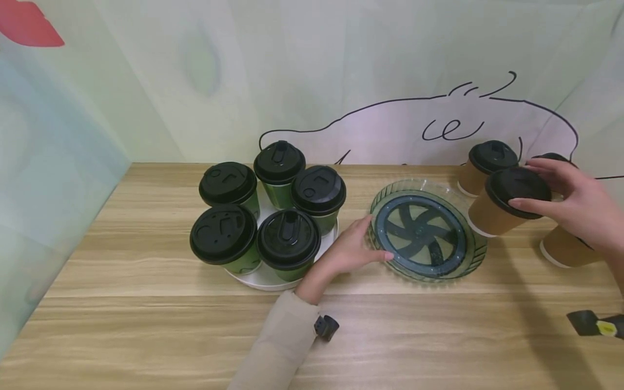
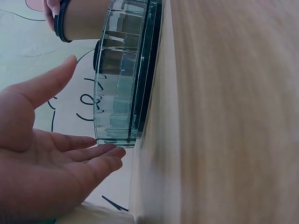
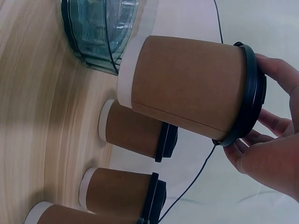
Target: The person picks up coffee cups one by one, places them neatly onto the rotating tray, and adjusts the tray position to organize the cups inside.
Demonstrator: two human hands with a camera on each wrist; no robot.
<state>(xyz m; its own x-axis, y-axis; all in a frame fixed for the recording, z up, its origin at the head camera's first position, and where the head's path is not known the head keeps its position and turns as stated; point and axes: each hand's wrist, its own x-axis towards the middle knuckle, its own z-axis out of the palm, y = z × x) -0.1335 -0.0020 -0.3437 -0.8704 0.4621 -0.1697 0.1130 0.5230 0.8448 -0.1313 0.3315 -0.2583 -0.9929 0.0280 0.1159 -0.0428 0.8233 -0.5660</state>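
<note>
My right hand [image 1: 577, 203] grips a brown paper coffee cup [image 1: 499, 208] by its black lid [image 3: 247, 95]. In the right wrist view the cup hangs above the table, its white base close to the rim of a clear glass dish [image 1: 478, 260]. Thumb and fingers hold the lid from opposite sides. At the dish's left side, my left hand [image 1: 351, 246] has its fingers extended, fingertips right at the fluted wall, thumb toward the near rim. A dark blue ring-shaped turntable with curved spokes [image 1: 421, 235] shows through the dish's bottom.
Several green cups with black lids [image 1: 289, 244] stand on a round white plate [image 1: 265, 281] at the left. More brown lidded cups [image 3: 133, 128] stand at the right, partly behind my right hand. A fabric backdrop [image 1: 312, 65] rises along the table's [image 1: 170, 325] back edge.
</note>
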